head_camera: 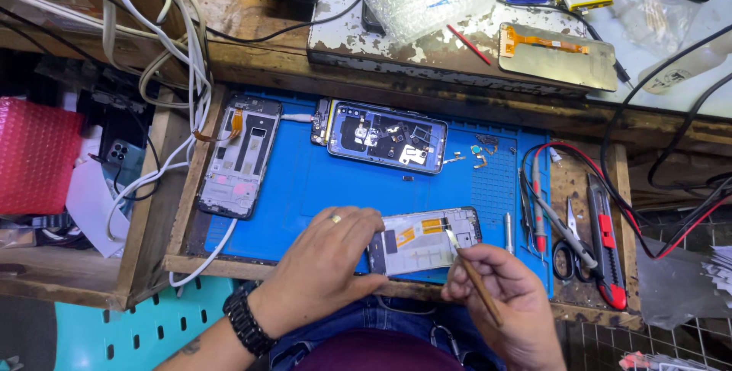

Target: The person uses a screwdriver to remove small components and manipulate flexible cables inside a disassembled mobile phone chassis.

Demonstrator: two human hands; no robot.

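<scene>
Pink bubble wrap (34, 154) far left, white cables (179, 51) hanging over a worn wooden desk (252, 58). Blue mat (305, 188) holds a phone frame (240, 156) and an open phone (386, 136). Left hand (328, 260) presses flat on a screen (423, 240) at the mat's near edge. Right hand (503, 291) pinches a tool (473, 272), tip on the screen. Cutter (608, 245), scissors (568, 245) right.

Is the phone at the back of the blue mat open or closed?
Open: the phone lies without its back cover, its inner parts exposed.
</scene>
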